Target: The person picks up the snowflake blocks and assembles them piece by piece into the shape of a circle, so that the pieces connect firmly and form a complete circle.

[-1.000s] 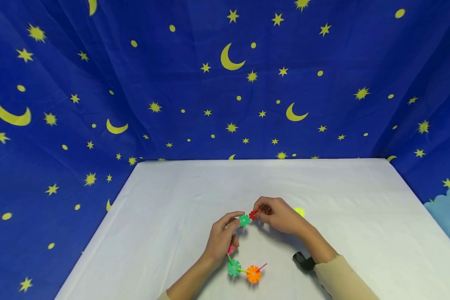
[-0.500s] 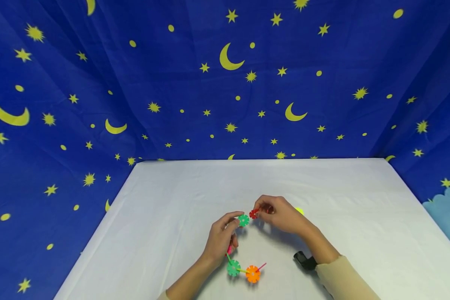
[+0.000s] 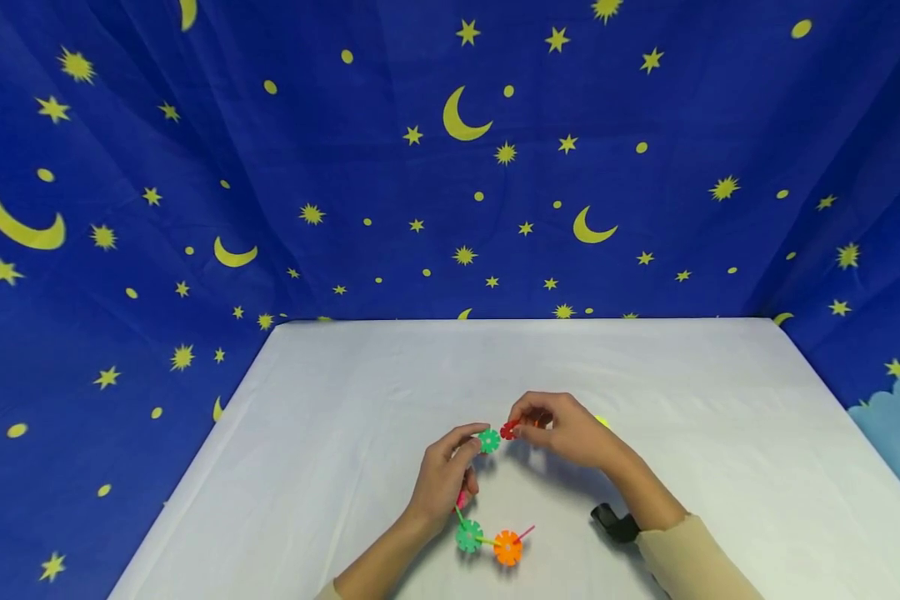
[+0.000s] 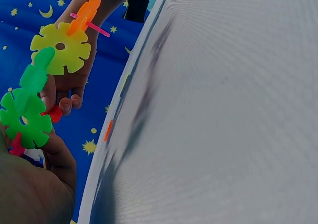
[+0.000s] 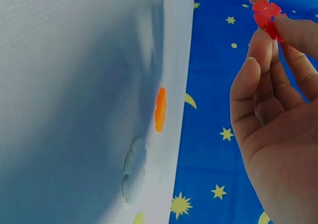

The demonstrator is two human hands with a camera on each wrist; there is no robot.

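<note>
My left hand [image 3: 442, 475] pinches a green notched disc [image 3: 489, 441] between thumb and index finger. Linked discs trail below that hand: a pink one [image 3: 461, 500], a second green one [image 3: 468, 536], a yellow one [image 4: 62, 47] seen edge-on from the head, and an orange one [image 3: 507, 548] with a pink disc [image 4: 97, 28] slotted into it. Facing it, my right hand [image 3: 566, 429] holds a red notched disc [image 3: 509, 430] by thumb and fingertips. The red disc is close beside the upper green disc's edge. Fingers partly cover both discs.
On the white table [image 3: 360, 400], behind my right hand, lies a yellow disc [image 3: 602, 421]. The right wrist view also has a loose orange disc [image 5: 160, 110] and a pale, clear one [image 5: 134, 170]. A black device [image 3: 613, 525] is at my right wrist. Blue star-patterned cloth [image 3: 390, 167] surrounds the table.
My right hand and the red disc have shifted very slightly away from the upper green disc. My left hand and the linked discs stay nearly in place.
</note>
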